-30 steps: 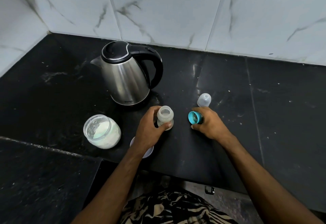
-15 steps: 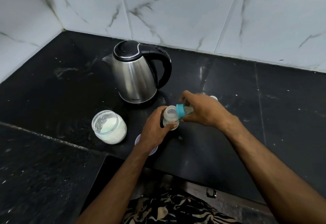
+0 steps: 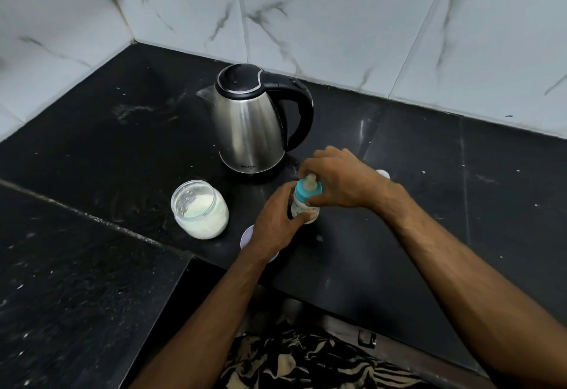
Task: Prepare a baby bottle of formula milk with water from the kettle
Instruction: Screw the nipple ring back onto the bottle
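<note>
We hold the upright baby bottle (image 3: 302, 208) in our left hand (image 3: 276, 223) while our right hand (image 3: 340, 183), directly above, grips the teal teat collar (image 3: 306, 194) along its vertical axis.

Kettle (image 3: 250, 131): brushed silver steel body; black lid, handle and base. Countertop (image 3: 460, 189): black stone with pale flecks and dusty smears. Wall tiles (image 3: 337, 20): white with grey marble veining. Baby bottle (image 3: 302, 209): translucent, whitish. Collar ring (image 3: 302, 195) on the bottle: teal blue. Teat (image 3: 310, 183): cream, translucent. Glass jar (image 3: 201, 209): clear, holding white powder. Jar lid (image 3: 247, 235): pale lilac-white. Cap (image 3: 383, 174) behind the right wrist: whitish. Garment (image 3: 306, 361) at the lower edge: black and beige zebra-like pattern.
</note>
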Demonstrator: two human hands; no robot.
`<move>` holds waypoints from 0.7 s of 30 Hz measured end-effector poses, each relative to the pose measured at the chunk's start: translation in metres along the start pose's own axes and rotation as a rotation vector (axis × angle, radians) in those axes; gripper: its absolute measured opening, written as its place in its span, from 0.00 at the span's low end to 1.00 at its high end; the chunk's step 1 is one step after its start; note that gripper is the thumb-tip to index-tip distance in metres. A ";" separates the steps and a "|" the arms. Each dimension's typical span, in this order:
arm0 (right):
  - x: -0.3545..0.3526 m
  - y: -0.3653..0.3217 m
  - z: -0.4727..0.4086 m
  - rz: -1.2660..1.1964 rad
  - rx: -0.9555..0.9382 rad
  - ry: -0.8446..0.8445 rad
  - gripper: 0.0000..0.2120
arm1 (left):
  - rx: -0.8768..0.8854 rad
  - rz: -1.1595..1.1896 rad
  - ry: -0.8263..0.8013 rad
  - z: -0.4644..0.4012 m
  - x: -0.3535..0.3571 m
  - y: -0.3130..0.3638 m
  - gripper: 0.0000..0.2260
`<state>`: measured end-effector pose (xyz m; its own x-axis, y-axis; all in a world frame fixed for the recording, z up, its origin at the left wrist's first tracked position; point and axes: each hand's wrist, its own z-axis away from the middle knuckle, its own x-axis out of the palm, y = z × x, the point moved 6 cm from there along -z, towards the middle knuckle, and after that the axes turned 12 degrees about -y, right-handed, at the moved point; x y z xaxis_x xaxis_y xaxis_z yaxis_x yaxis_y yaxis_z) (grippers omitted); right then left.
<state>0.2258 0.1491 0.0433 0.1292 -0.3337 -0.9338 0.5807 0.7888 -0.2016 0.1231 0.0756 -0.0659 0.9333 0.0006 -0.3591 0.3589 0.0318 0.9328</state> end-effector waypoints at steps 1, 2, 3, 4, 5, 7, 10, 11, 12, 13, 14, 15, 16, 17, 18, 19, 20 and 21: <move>0.001 0.001 0.000 -0.013 0.000 0.005 0.22 | -0.002 0.002 0.000 0.000 0.000 -0.001 0.23; 0.002 0.001 0.000 -0.032 -0.001 0.009 0.22 | -0.004 -0.003 0.000 0.000 0.001 -0.001 0.23; 0.003 0.002 0.001 -0.059 -0.004 0.013 0.22 | -0.004 -0.008 0.002 0.000 0.001 -0.002 0.24; 0.003 0.003 0.002 -0.096 -0.007 0.014 0.22 | -0.005 -0.012 0.005 0.000 0.001 -0.002 0.24; 0.004 0.003 0.003 -0.137 -0.013 0.012 0.22 | -0.006 -0.016 0.007 0.000 0.001 -0.002 0.24; 0.005 0.004 0.006 -0.212 -0.033 0.006 0.21 | -0.008 -0.026 0.005 -0.001 0.001 -0.003 0.24; 0.004 0.007 0.007 -0.282 -0.054 0.027 0.20 | -0.001 -0.034 0.002 -0.001 0.001 -0.002 0.24; 0.003 0.009 0.007 -0.294 -0.054 0.035 0.20 | 0.002 -0.032 0.001 -0.001 0.001 -0.001 0.24; 0.003 0.010 0.006 -0.299 -0.055 0.041 0.20 | 0.003 -0.032 0.001 -0.001 0.001 -0.001 0.24; 0.003 0.009 0.006 -0.301 -0.056 0.042 0.20 | 0.003 -0.031 0.003 0.000 0.001 0.000 0.24; 0.005 0.009 0.005 -0.302 -0.056 0.040 0.20 | 0.001 -0.031 0.006 0.000 0.001 0.000 0.24; 0.006 0.007 0.005 -0.303 -0.057 0.037 0.20 | -0.003 -0.026 0.007 0.000 0.001 0.000 0.24; 0.008 0.006 0.005 -0.303 -0.058 0.039 0.19 | -0.006 -0.024 0.007 0.001 0.001 0.001 0.24; 0.010 0.005 0.005 -0.301 -0.061 0.046 0.19 | -0.011 -0.025 0.008 0.001 0.001 0.001 0.25; 0.010 0.004 0.005 -0.300 -0.065 0.055 0.19 | -0.016 -0.023 0.008 0.001 0.001 0.002 0.25; 0.011 0.004 0.005 -0.301 -0.068 0.065 0.19 | -0.019 -0.013 0.007 0.002 0.001 0.002 0.25; 0.011 0.004 0.005 -0.303 -0.068 0.076 0.20 | -0.020 0.002 0.005 0.002 0.002 0.003 0.25; 0.012 0.005 0.005 -0.307 -0.064 0.084 0.20 | -0.020 0.012 0.004 0.002 0.002 0.003 0.25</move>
<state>0.2344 0.1458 0.0326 -0.1122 -0.5194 -0.8472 0.5302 0.6898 -0.4931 0.1260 0.0734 -0.0639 0.9373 0.0054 -0.3484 0.3476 0.0516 0.9362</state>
